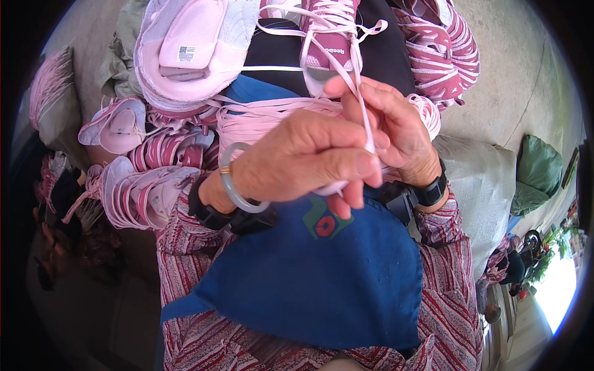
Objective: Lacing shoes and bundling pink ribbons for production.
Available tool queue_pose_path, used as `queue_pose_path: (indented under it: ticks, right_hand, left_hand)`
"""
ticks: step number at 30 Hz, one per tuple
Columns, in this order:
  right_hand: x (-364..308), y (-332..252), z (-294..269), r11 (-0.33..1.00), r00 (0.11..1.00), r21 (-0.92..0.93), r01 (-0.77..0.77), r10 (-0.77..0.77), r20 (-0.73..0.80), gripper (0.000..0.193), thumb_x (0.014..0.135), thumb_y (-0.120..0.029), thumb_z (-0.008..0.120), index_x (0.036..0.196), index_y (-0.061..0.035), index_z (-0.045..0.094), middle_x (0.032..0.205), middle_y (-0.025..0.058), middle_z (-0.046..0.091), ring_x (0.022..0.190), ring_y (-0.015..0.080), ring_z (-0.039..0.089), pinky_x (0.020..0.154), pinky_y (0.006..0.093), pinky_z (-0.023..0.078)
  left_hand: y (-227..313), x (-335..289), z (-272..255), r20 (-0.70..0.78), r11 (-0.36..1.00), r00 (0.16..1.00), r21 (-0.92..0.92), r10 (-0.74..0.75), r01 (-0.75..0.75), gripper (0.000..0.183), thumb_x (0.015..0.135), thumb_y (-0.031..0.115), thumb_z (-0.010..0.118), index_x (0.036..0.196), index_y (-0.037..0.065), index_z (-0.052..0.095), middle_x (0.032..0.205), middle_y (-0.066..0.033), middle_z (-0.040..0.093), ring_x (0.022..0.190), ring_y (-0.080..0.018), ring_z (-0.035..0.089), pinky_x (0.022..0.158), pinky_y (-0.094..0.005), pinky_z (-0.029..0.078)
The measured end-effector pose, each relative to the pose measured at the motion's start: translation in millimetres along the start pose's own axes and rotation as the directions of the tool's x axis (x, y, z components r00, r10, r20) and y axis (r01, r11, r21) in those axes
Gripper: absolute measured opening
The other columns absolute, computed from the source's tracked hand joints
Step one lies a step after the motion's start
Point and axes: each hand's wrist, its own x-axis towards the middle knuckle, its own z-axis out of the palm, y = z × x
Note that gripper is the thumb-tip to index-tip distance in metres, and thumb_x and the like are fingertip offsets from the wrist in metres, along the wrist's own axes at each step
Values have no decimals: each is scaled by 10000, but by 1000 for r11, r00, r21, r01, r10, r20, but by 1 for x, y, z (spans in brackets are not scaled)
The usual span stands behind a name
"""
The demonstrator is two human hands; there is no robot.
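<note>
A pale pink shoelace [367, 120] runs from a laced pink shoe upper [331, 44] down between my two hands. My left hand [303, 154], with a pale bangle round its wrist, pinches the lace between thumb and fingers. My right hand [399, 123] lies just beyond it on the right, its fingers bent round the same lace. The upper rests toe toward me on a dark surface, and a lace loop [374, 28] stands out on its right side. My hands cover part of a thick bundle of pink laces [266, 117] beneath them.
Stacked pale pink uppers [145, 74] stand at the back left, with more striped uppers [148, 191] below them. Another striped pile [433, 62] sits at the back right. A blue apron [309, 272] covers my lap. Pale sacking [476, 191] and a green bag [538, 173] lie to the right.
</note>
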Motion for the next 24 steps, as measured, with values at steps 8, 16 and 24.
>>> queue_pose_path:
  ticks: [8,16,24]
  right_hand:
    - [-14,-36,-31,938,933,-106,329,-341,-120,254,1000,-197,415,1007,16,554,563,-48,412,387,7,300,327,166,248]
    - [-11,-47,-58,946,939,-50,321,-324,-116,250,991,-189,435,1007,21,570,593,-45,447,392,11,314,339,166,265]
    - [-5,-38,-62,643,883,-766,4,-362,-299,218,959,-186,481,1018,-20,610,693,-5,596,469,23,488,400,159,351]
  left_hand:
    - [9,3,-55,-378,915,838,74,393,-396,316,990,249,419,1065,-28,552,835,-69,585,741,-188,596,686,-325,513]
    - [28,-28,-119,-295,766,841,-354,453,-537,294,1025,146,323,1237,-25,434,657,14,296,548,-72,273,488,-223,299]
    - [62,13,-95,50,563,663,-579,747,-590,350,978,254,432,1245,34,484,619,-1,434,500,-112,441,464,-255,406]
